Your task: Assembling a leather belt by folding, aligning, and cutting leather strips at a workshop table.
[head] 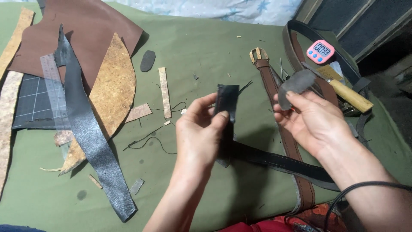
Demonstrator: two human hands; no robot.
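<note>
Our left hand point(198, 133) pinches the black belt end point(226, 101); at three o'clock, our right hand point(310, 122) clamps a grey leather oval point(296, 83).

Counting the leather on my counter

I have two hands up: my left hand point(198, 133) pinches one black belt end point(226, 102), and my right hand point(310, 121) holds one grey oval patch point(295, 86). I count two belts: one black point(279, 162), one brown with a buckle point(274, 92). There is one brown hide point(92, 30), one long grey strip point(92, 141), one rounded cork sheet point(113, 92), one clear ruler point(53, 86), one gridded cutting mat point(32, 103), one small dark oval point(147, 60), one pink timer point(320, 51) and one wooden-handled tool point(351, 96).
</note>
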